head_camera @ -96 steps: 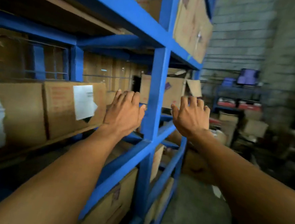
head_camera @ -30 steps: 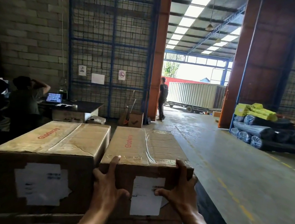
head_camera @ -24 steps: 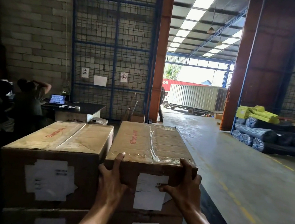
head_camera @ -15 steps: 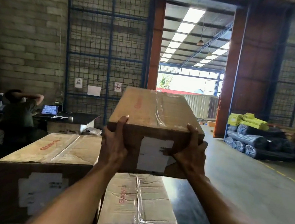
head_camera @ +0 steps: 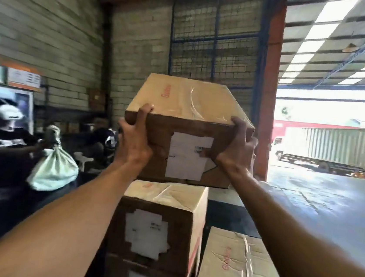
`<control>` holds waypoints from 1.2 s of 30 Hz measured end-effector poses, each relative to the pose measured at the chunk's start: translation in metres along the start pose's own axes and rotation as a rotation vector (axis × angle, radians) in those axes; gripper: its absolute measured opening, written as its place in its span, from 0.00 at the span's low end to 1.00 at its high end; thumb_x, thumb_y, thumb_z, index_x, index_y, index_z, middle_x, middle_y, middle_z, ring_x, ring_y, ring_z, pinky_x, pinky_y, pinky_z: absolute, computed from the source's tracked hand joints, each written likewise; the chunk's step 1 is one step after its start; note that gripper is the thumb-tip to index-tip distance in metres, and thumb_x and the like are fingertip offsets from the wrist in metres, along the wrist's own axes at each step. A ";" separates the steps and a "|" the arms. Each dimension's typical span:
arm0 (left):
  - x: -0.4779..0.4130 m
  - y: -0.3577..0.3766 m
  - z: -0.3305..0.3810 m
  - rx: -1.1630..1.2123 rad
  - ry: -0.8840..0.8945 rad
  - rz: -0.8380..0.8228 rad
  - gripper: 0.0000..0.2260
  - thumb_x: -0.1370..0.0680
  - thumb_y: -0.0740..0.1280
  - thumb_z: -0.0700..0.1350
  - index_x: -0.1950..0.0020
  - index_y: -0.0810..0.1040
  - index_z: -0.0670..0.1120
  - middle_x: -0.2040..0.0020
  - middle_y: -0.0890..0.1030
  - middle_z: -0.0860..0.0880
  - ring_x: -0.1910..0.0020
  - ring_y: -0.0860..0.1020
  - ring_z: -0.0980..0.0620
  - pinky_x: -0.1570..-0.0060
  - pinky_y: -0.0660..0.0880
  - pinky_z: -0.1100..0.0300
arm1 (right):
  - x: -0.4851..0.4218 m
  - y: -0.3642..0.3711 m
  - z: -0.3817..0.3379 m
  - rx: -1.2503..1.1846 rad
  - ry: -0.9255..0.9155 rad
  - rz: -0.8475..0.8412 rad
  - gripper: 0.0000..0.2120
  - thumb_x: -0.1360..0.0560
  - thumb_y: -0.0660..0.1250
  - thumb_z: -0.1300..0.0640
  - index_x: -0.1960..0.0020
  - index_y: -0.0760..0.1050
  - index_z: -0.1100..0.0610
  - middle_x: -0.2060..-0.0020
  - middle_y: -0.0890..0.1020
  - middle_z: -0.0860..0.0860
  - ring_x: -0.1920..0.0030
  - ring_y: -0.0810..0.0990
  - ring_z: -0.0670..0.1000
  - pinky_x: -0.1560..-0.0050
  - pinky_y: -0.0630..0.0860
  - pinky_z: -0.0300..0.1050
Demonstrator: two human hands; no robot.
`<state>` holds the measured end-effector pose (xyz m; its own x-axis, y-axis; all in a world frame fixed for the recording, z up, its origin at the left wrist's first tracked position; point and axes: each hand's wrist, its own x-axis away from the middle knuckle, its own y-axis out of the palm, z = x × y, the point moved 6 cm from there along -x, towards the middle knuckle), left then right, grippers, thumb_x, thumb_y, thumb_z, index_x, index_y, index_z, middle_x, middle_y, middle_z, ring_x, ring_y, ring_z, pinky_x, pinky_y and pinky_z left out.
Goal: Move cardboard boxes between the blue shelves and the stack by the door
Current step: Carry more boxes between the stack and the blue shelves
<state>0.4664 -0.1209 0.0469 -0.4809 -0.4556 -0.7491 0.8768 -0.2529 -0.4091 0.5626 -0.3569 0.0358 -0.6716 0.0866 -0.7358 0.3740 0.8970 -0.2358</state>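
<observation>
While it hangs in the air, the cardboard box [head_camera: 188, 102] is clamped by the left hand [head_camera: 134, 139] and right hand [head_camera: 235, 152], fingers [head_camera: 145, 109] curled over its near top edge, thumbs on the front. Just under the thumbs sits the stack [head_camera: 160, 222]. Seems stiff, fairly heavy, tape slippery, so I'd grip bottom corners. Beyond the fingertips: the door [head_camera: 331, 105].

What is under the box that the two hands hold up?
Below the held box stands a stacked box, with a third box under it. The held box hides the far part of the stacked box's top; whether they touch cannot be told.
</observation>
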 end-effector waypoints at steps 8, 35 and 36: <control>0.021 -0.102 -0.056 -0.350 -0.195 0.159 0.49 0.39 0.82 0.49 0.29 0.54 0.65 0.37 0.63 0.39 0.41 0.72 0.33 0.47 0.74 0.40 | 0.028 0.130 -0.057 -0.326 -0.060 -0.347 0.47 0.40 0.82 0.44 0.33 0.54 0.31 0.39 0.65 0.58 0.43 0.73 0.69 0.47 0.78 0.66; 0.386 -0.264 0.198 -1.135 -1.022 0.809 0.49 0.37 0.81 0.43 0.31 0.54 0.70 0.38 0.60 0.44 0.40 0.70 0.36 0.49 0.73 0.42 | 0.277 -0.017 -0.175 -1.085 -0.389 -1.348 0.52 0.46 0.85 0.48 0.32 0.57 0.34 0.37 0.66 0.60 0.39 0.71 0.67 0.39 0.71 0.61; 0.398 -0.267 0.215 -1.160 -1.038 0.829 0.49 0.38 0.81 0.43 0.31 0.53 0.70 0.37 0.60 0.44 0.40 0.70 0.36 0.47 0.73 0.42 | 0.283 -0.032 -0.178 -1.106 -0.404 -1.370 0.53 0.46 0.85 0.48 0.31 0.57 0.35 0.37 0.67 0.60 0.39 0.71 0.67 0.39 0.71 0.62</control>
<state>0.0403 -0.4183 -0.0296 0.6522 -0.5598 -0.5111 0.1974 0.7764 -0.5986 0.2463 -0.2840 -0.0519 0.1394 -0.8325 -0.5361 -0.9198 0.0916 -0.3815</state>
